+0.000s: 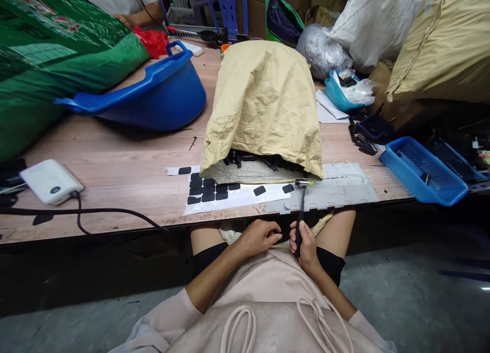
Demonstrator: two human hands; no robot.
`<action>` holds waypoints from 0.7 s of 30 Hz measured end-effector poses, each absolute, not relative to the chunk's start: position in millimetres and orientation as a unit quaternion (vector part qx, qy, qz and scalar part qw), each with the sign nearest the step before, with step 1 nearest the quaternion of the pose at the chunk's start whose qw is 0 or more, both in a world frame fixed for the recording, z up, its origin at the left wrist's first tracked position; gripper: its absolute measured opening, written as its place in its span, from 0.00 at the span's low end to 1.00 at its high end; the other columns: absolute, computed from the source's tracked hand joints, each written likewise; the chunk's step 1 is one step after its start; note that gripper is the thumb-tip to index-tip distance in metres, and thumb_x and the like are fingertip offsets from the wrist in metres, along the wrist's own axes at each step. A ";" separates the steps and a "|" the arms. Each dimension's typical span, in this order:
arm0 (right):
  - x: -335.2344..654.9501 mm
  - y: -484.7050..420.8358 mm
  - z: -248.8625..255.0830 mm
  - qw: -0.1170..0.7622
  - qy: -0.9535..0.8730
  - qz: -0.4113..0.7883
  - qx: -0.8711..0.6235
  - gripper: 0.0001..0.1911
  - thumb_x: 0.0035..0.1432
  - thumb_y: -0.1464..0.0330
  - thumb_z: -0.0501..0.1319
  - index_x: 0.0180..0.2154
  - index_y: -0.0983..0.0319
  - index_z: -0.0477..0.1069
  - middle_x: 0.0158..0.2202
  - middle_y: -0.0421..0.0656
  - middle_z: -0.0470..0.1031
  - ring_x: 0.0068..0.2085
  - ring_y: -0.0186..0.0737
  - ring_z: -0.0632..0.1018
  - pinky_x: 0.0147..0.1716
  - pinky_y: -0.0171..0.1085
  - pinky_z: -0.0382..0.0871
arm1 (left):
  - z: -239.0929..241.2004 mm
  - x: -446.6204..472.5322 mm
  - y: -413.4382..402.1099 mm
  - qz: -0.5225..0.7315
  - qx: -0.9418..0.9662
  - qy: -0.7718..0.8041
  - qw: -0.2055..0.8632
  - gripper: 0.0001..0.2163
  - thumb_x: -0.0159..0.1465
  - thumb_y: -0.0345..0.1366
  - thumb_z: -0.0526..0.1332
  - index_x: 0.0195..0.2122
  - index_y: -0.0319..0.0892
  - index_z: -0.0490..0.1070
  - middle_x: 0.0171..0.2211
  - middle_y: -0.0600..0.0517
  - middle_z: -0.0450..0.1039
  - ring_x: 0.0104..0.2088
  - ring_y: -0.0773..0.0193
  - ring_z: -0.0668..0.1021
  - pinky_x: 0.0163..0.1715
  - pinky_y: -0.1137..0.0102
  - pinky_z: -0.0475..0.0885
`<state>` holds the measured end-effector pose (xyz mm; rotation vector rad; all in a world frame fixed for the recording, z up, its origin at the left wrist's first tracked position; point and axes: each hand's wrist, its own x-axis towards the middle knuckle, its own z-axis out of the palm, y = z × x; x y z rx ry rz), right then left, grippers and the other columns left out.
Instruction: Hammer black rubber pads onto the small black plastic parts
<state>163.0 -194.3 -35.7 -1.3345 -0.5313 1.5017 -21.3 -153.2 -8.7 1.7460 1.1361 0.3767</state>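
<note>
My right hand (306, 244) is wrapped around the black handle of a small hammer (301, 215). The hammer points away from me, its metal head with a yellowish tip lying over the front of the table near a grey board (346, 184). In front of my lap, my left hand (258, 236) is loosely bent with fingers apart, and no object shows in it. Straight ahead lies a beige woven sack (268, 98), mouth towards me, with black parts (245, 159) inside. A white sheet with black rounded stickers (209, 190) lies at its front left.
A blue basin (153, 98) stands left, beside a large green sack (57, 52). A white box (51, 181) with a black cable sits front left. Rightwards are a blue basket (423, 169) and a teal basket (342, 93). Another person's arm (147, 15) shows at the far side.
</note>
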 end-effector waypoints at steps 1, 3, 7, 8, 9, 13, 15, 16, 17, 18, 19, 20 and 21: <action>163.1 -194.3 -36.1 0.507 -0.222 0.623 -0.554 0.29 0.54 0.40 0.66 0.36 0.60 0.69 0.19 0.31 0.64 0.14 0.26 0.60 0.11 0.28 0.54 | 4.6 -20.3 -144.8 0.191 0.713 0.456 0.497 0.10 0.65 0.42 0.62 0.40 0.44 0.81 0.27 0.54 0.78 0.27 0.66 0.76 0.29 0.72 0.67; 162.8 -194.1 -37.0 0.509 -0.223 0.621 -0.553 0.29 0.54 0.40 0.66 0.36 0.60 0.69 0.19 0.31 0.64 0.14 0.26 0.60 0.11 0.28 0.53 | 25.9 -18.0 -120.6 0.277 0.685 0.489 0.464 0.12 0.66 0.44 0.60 0.40 0.43 0.80 0.26 0.54 0.77 0.26 0.67 0.74 0.28 0.72 0.67; 162.2 -193.5 -38.6 0.513 -0.222 0.619 -0.552 0.30 0.53 0.40 0.66 0.35 0.60 0.69 0.19 0.31 0.63 0.13 0.26 0.59 0.11 0.28 0.53 | 37.7 -13.0 -53.5 0.344 0.604 0.650 0.307 0.09 0.65 0.42 0.60 0.36 0.43 0.76 0.26 0.53 0.77 0.28 0.63 0.76 0.32 0.70 0.68; 162.2 -193.4 -38.9 0.513 -0.222 0.619 -0.552 0.30 0.53 0.40 0.66 0.35 0.60 0.69 0.19 0.31 0.63 0.13 0.26 0.59 0.11 0.28 0.53 | 35.9 -11.4 -37.2 0.328 0.585 0.687 0.279 0.09 0.64 0.42 0.61 0.35 0.43 0.76 0.27 0.51 0.77 0.30 0.61 0.77 0.32 0.68 0.68; 162.5 -193.3 -39.2 0.512 -0.223 0.619 -0.552 0.29 0.53 0.40 0.66 0.35 0.60 0.69 0.19 0.31 0.63 0.13 0.26 0.59 0.11 0.28 0.53 | 33.5 -9.6 -22.8 0.308 0.569 0.717 0.258 0.09 0.64 0.43 0.62 0.33 0.43 0.75 0.28 0.50 0.78 0.32 0.58 0.79 0.33 0.67 0.69; 163.7 -192.9 -40.6 0.510 -0.229 0.620 -0.550 0.28 0.55 0.41 0.65 0.35 0.60 0.69 0.19 0.31 0.63 0.14 0.26 0.59 0.11 0.28 0.53 | 27.3 -1.9 11.3 0.235 0.542 0.774 0.228 0.12 0.60 0.47 0.64 0.30 0.43 0.75 0.33 0.41 0.81 0.39 0.48 0.82 0.35 0.63 0.71; 163.8 -192.7 -41.4 0.510 -0.230 0.619 -0.551 0.28 0.55 0.41 0.65 0.35 0.60 0.69 0.19 0.31 0.62 0.14 0.26 0.59 0.11 0.28 0.53 | 28.4 0.3 16.0 0.214 0.534 0.784 0.233 0.13 0.59 0.49 0.65 0.31 0.43 0.76 0.36 0.38 0.82 0.41 0.44 0.82 0.37 0.60 0.72; 163.7 -192.6 -41.7 0.510 -0.229 0.618 -0.552 0.29 0.55 0.40 0.65 0.35 0.60 0.69 0.19 0.31 0.62 0.14 0.26 0.59 0.11 0.28 0.53 | 29.5 0.5 16.3 0.206 0.530 0.787 0.239 0.13 0.58 0.49 0.65 0.32 0.43 0.77 0.37 0.38 0.82 0.42 0.43 0.82 0.38 0.59 0.72; 163.5 -192.4 -41.9 0.510 -0.229 0.618 -0.553 0.29 0.54 0.40 0.65 0.35 0.60 0.69 0.19 0.31 0.62 0.14 0.26 0.59 0.10 0.28 0.52 | 30.8 -0.2 15.8 0.198 0.528 0.789 0.245 0.13 0.58 0.48 0.65 0.32 0.44 0.77 0.38 0.38 0.82 0.43 0.43 0.82 0.39 0.58 0.72; 163.2 -192.3 -42.0 0.510 -0.228 0.618 -0.553 0.29 0.54 0.40 0.65 0.35 0.60 0.69 0.19 0.31 0.62 0.14 0.26 0.59 0.10 0.28 0.52 | 32.0 -1.6 14.3 0.192 0.529 0.788 0.250 0.11 0.57 0.47 0.66 0.32 0.44 0.77 0.38 0.38 0.81 0.43 0.43 0.82 0.39 0.58 0.72; 163.0 -192.2 -41.9 0.510 -0.227 0.618 -0.553 0.29 0.54 0.40 0.65 0.35 0.60 0.69 0.19 0.31 0.63 0.13 0.26 0.59 0.10 0.28 0.52 | 32.9 -4.0 11.9 0.191 0.534 0.784 0.251 0.10 0.57 0.45 0.66 0.32 0.44 0.76 0.39 0.39 0.81 0.43 0.43 0.82 0.39 0.58 0.72; 162.9 -192.2 -41.7 0.510 -0.226 0.619 -0.552 0.29 0.54 0.40 0.65 0.35 0.60 0.69 0.19 0.31 0.63 0.13 0.26 0.59 0.10 0.28 0.52 | 33.6 -7.1 8.5 0.196 0.543 0.778 0.249 0.08 0.57 0.43 0.66 0.33 0.45 0.76 0.39 0.41 0.81 0.43 0.44 0.81 0.39 0.58 0.72; 162.8 -192.2 -41.4 0.510 -0.226 0.620 -0.551 0.29 0.54 0.40 0.65 0.35 0.60 0.69 0.19 0.31 0.63 0.13 0.26 0.59 0.11 0.28 0.52 | 33.9 -11.0 4.1 0.207 0.553 0.770 0.243 0.07 0.57 0.41 0.66 0.34 0.45 0.76 0.39 0.42 0.81 0.42 0.45 0.81 0.38 0.59 0.72</action>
